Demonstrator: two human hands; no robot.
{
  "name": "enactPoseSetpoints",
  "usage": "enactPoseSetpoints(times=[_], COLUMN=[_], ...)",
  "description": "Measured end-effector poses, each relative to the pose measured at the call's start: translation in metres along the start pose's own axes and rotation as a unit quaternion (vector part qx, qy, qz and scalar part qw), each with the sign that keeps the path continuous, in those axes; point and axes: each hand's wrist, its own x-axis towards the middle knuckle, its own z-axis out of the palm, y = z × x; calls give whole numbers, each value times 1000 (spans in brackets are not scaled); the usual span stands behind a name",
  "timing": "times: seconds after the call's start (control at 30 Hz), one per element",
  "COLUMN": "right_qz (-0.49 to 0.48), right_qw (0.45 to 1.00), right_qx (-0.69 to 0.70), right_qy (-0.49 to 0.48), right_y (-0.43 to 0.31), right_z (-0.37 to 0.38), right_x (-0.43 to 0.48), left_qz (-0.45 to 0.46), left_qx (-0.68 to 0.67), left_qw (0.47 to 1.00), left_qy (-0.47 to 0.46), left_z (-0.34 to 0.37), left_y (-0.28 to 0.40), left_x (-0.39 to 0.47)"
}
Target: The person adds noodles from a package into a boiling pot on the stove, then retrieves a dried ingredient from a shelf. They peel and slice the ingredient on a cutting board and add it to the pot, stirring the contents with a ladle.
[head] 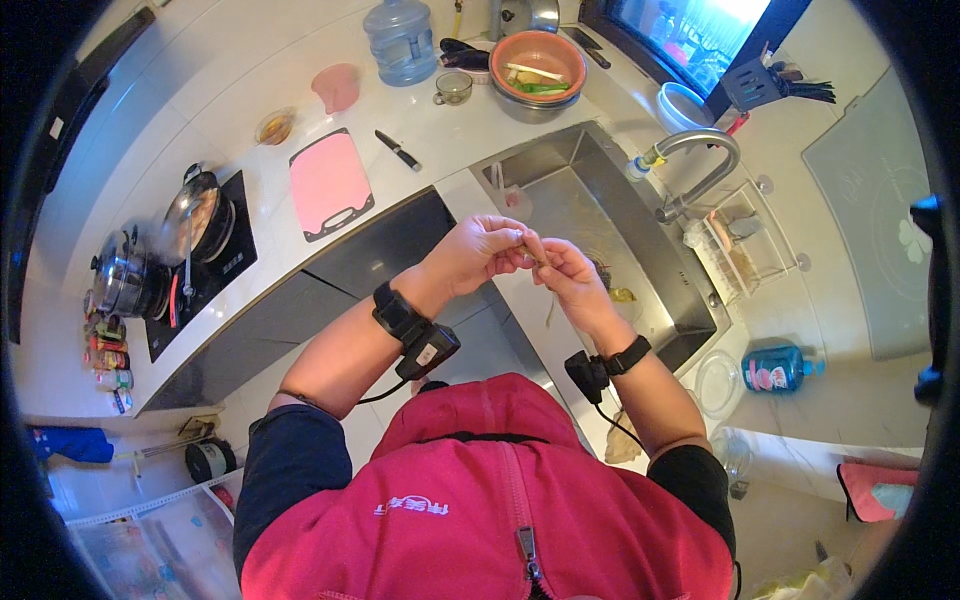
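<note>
My left hand (484,253) and my right hand (571,283) meet over the near edge of the steel sink (559,184). Between their fingertips is a small, pale brown piece of food (534,253), mostly covered by the fingers. Its exact kind is not clear. A thin pale strip (552,310) shows just below my right hand. Inside the sink, a yellow-green scrap (621,295) lies near the drain, and a small clear plastic bag (515,201) sits in the far left corner.
A pink cutting board (331,184) and a knife (398,151) lie on the counter. A steaming pan (196,221) stands on the cooktop at left. An orange bowl of vegetables (538,64) is behind the sink. The faucet (701,176) arches over its right side.
</note>
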Motion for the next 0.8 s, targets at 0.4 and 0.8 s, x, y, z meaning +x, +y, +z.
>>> enactPoseSetpoints(times=[0.4, 0.8], right_qz=[97, 19], right_qw=[989, 997], right_qx=[-30, -28], right_qy=[-111, -64], right_y=[-14, -2], right_z=[3, 34], right_x=[15, 30], left_qz=[72, 22], left_qx=[98, 33], left_qw=[992, 999], left_qy=[22, 9], left_z=[-21, -40], left_y=[1, -7], left_x=[-18, -37])
